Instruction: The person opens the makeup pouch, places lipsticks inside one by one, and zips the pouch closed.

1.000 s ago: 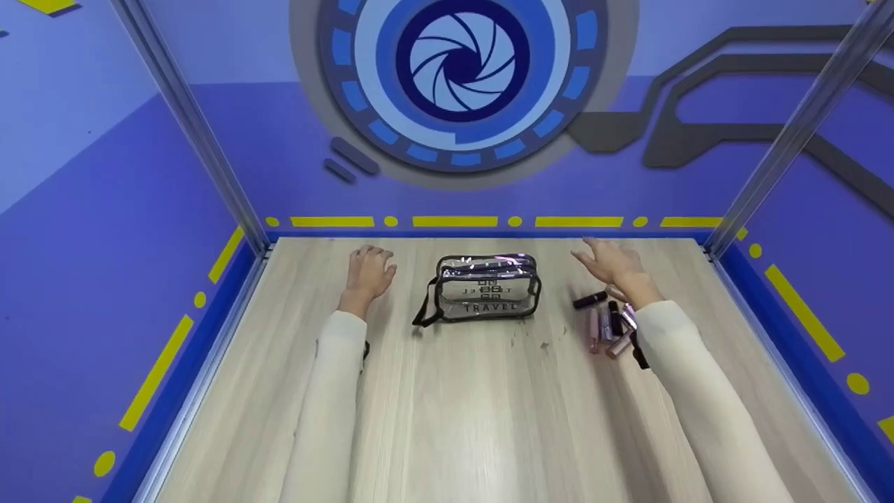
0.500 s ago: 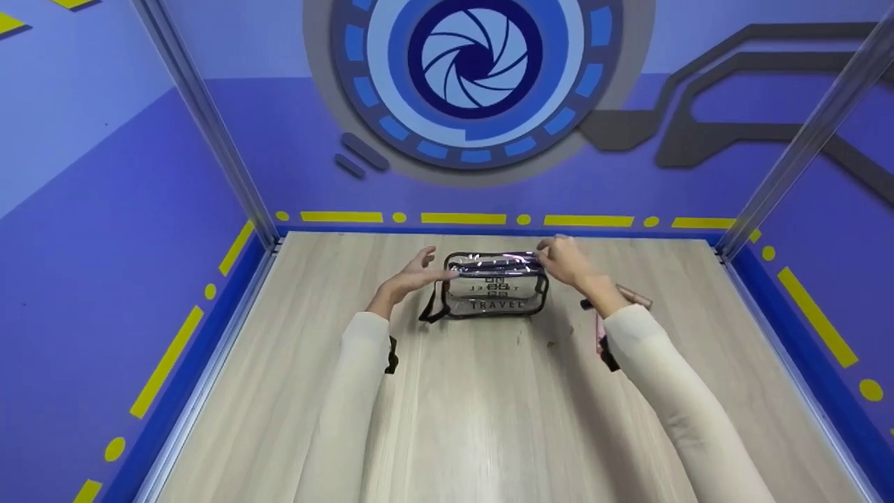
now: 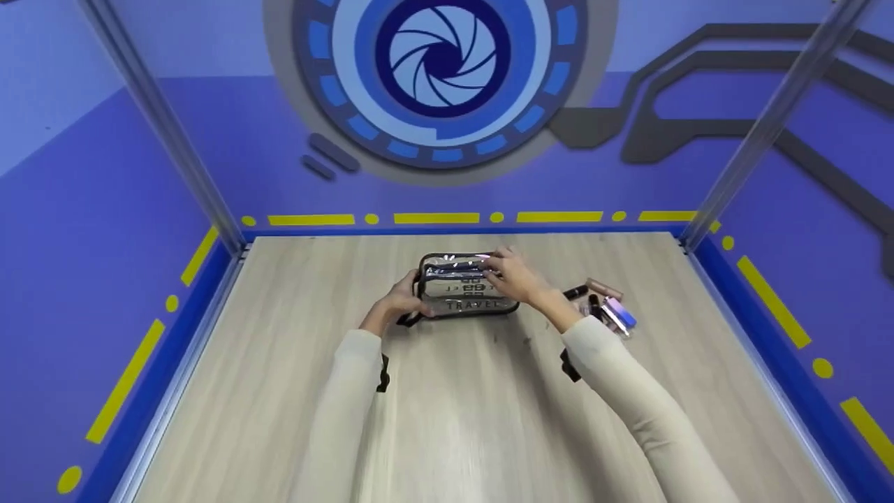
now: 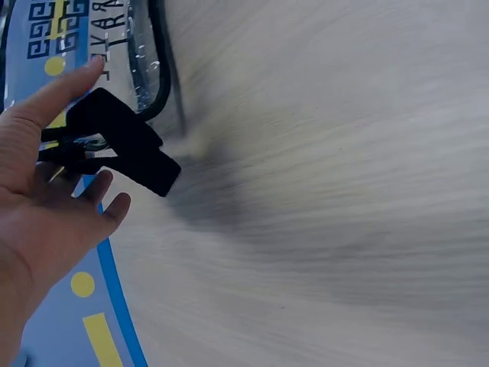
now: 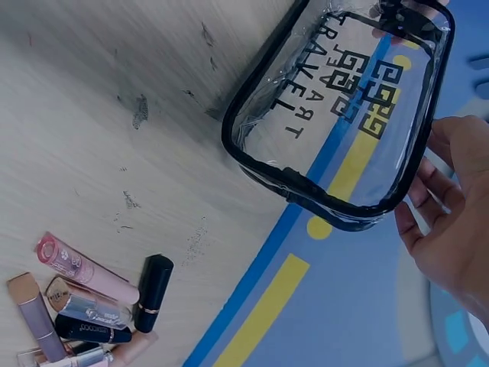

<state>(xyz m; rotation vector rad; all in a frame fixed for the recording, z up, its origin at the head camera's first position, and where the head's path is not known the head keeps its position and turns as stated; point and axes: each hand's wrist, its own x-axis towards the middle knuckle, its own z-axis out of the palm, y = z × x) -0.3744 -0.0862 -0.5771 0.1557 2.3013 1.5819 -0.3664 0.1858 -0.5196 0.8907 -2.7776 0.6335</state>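
Note:
A clear travel pouch (image 3: pixel 457 288) with black piping and printed lettering stands upright on the table. My left hand (image 3: pixel 399 300) holds its left end, thumb across the front panel and fingers behind. In the left wrist view, the pouch's black strap (image 4: pixel 126 141) hangs between the thumb and fingers of that hand (image 4: pixel 53 183). My right hand (image 3: pixel 520 279) is at the pouch's top right, fingers bent over the top edge. From the right wrist view, its thumb and fingertips (image 5: pixel 451 206) pinch along that edge; the exact contact is partly hidden.
Right of the pouch lies a loose pile of cosmetics: a black lipstick tube (image 5: pixel 153 293), a pink tube (image 5: pixel 88 267), and several others, partly behind my right forearm in the head view. Dark marks (image 5: pixel 140 112) show on the wooden table (image 3: pixel 447 419). Blue walls (image 3: pixel 314 188) enclose it.
Both hands have come inward from either side to the pouch. My left hand has taken hold of its left end, and my right hand has moved left onto its top edge.

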